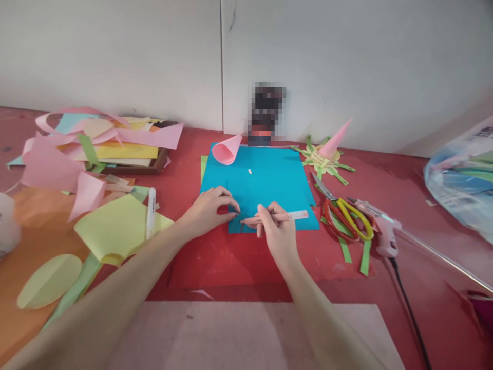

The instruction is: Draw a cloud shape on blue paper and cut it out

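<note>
A blue paper sheet (pixel 265 185) lies on the red table (pixel 231 262). My left hand (pixel 208 208) rests on the sheet's near left corner with its fingers pressed down, holding the paper flat. My right hand (pixel 275 228) is closed round a pale pink pen (pixel 283 217) that lies sideways with its tip at the sheet's near edge, close to my left fingertips. A pink paper cone (pixel 227 149) lies on the sheet's far left corner. A tiny paper scrap (pixel 250 171) sits on the blue sheet.
Red and yellow scissors (pixel 344 216) and a pink glue gun (pixel 379 228) with a black cord lie to the right. A second pink cone on green strips (pixel 327 151) stands behind them. Pink and yellow paper scraps (pixel 96 144), a white marker (pixel 151 211) and a yellow sheet (pixel 115 226) are at left. A plastic bag (pixel 462 174) is far right.
</note>
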The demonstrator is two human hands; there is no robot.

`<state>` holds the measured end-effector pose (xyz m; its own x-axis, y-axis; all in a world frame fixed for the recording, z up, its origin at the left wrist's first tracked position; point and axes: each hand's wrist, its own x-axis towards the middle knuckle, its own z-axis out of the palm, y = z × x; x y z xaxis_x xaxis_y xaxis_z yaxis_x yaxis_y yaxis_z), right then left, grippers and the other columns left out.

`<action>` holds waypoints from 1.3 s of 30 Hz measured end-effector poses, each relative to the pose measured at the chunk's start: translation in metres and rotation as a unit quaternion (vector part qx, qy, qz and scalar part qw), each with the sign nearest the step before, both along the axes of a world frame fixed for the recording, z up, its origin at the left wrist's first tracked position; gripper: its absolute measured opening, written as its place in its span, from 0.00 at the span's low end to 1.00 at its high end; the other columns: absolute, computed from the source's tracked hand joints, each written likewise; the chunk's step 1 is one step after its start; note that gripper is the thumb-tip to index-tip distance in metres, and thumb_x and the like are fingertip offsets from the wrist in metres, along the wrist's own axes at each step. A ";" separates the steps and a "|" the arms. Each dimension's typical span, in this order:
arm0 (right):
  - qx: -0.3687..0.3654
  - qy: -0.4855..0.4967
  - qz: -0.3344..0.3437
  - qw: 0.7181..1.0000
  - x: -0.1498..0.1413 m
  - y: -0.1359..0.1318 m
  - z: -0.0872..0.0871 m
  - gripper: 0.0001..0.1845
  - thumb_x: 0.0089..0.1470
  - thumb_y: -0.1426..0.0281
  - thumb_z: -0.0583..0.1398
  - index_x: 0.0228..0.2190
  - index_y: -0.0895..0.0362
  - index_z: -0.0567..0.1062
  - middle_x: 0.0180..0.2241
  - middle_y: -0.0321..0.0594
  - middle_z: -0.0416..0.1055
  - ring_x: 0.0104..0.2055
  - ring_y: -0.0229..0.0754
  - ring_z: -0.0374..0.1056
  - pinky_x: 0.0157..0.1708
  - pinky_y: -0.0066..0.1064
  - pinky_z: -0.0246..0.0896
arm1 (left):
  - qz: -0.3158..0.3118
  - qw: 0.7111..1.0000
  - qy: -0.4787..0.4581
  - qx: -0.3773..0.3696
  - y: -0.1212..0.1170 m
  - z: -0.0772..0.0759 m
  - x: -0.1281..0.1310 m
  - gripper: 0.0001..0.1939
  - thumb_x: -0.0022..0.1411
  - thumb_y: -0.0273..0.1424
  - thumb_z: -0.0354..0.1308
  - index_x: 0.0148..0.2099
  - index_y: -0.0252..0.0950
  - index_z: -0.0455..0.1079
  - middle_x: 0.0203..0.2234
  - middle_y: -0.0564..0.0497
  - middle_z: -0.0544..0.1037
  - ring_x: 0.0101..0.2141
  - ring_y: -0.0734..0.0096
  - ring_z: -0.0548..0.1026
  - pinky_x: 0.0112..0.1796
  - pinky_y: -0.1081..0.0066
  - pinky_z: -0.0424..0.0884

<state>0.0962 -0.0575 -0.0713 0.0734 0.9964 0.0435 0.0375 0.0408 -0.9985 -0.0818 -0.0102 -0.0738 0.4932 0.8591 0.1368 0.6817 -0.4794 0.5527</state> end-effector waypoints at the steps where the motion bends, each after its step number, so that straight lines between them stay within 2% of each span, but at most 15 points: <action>1: 0.001 0.003 0.003 1.000 0.000 0.000 0.000 0.16 0.55 0.62 0.56 0.20 0.53 0.61 0.09 0.26 0.58 0.18 0.37 0.67 0.30 0.33 0.68 | -0.005 1.000 -0.005 -0.003 0.002 0.001 0.000 0.08 0.57 0.34 0.55 0.36 0.41 0.74 0.37 0.50 0.69 0.39 0.66 0.68 0.42 0.64 0.65; 5: -0.003 -0.015 0.007 1.000 0.000 -0.001 0.001 0.16 0.55 0.63 0.56 0.19 0.54 0.60 0.10 0.26 0.58 0.18 0.37 0.66 0.29 0.31 0.66 | -0.035 0.999 -0.036 -0.003 0.003 0.001 -0.002 0.08 0.58 0.33 0.54 0.37 0.40 0.73 0.38 0.50 0.69 0.40 0.68 0.69 0.43 0.66 0.65; 10: -0.019 -0.016 -0.015 1.000 0.000 -0.001 0.003 0.16 0.55 0.61 0.55 0.19 0.55 0.63 0.09 0.26 0.57 0.13 0.33 0.59 0.17 0.26 0.56 | -0.037 0.998 -0.048 -0.011 0.001 -0.001 -0.004 0.08 0.59 0.33 0.53 0.37 0.41 0.73 0.40 0.51 0.69 0.41 0.69 0.69 0.44 0.66 0.65; 13: -0.028 0.014 -0.010 0.999 0.000 -0.001 0.004 0.19 0.56 0.59 0.53 0.19 0.56 0.66 0.11 0.31 0.63 0.11 0.32 0.57 0.14 0.25 0.53 | -0.040 0.998 -0.055 -0.018 0.001 -0.002 -0.005 0.07 0.59 0.35 0.54 0.37 0.41 0.73 0.41 0.51 0.69 0.42 0.68 0.69 0.45 0.66 0.65; 16: -0.031 0.011 -0.010 0.999 -0.001 -0.004 0.006 0.20 0.57 0.59 0.52 0.19 0.56 0.68 0.13 0.33 0.65 0.12 0.33 0.59 0.16 0.26 0.57 | -0.044 0.997 -0.059 -0.025 0.001 -0.003 -0.006 0.08 0.57 0.37 0.56 0.38 0.41 0.72 0.41 0.51 0.69 0.43 0.67 0.69 0.45 0.65 0.65; 19: -0.012 -0.025 -0.012 1.000 -0.005 -0.007 0.007 0.18 0.55 0.62 0.56 0.17 0.56 0.66 0.14 0.31 0.61 0.16 0.34 0.64 0.24 0.29 0.66 | -0.044 0.997 -0.057 -0.026 0.001 -0.003 -0.006 0.09 0.56 0.38 0.57 0.38 0.42 0.72 0.42 0.51 0.69 0.43 0.67 0.68 0.45 0.64 0.65; 22: 0.011 -0.057 0.009 0.998 -0.007 -0.010 0.007 0.20 0.54 0.64 0.58 0.14 0.55 0.63 0.15 0.31 0.58 0.22 0.37 0.69 0.29 0.31 0.69 | -0.043 0.997 -0.054 -0.024 0.001 -0.003 -0.006 0.09 0.57 0.38 0.56 0.38 0.41 0.72 0.41 0.51 0.69 0.42 0.67 0.68 0.44 0.64 0.65; 30: 0.022 -0.073 0.075 0.994 -0.008 -0.010 0.007 0.23 0.55 0.66 0.57 0.12 0.57 0.63 0.19 0.32 0.56 0.21 0.33 0.68 0.30 0.28 0.70 | -0.044 0.997 -0.058 -0.018 0.001 -0.001 -0.006 0.08 0.57 0.37 0.56 0.37 0.41 0.72 0.41 0.51 0.69 0.41 0.67 0.68 0.44 0.65 0.65; 39: 0.026 -0.105 0.078 0.991 -0.008 -0.011 0.008 0.22 0.55 0.66 0.57 0.12 0.57 0.62 0.18 0.32 0.58 0.23 0.34 0.69 0.27 0.24 0.67 | -0.045 0.997 -0.056 -0.018 0.000 -0.001 -0.006 0.08 0.57 0.37 0.56 0.37 0.41 0.72 0.41 0.51 0.69 0.42 0.67 0.68 0.44 0.65 0.65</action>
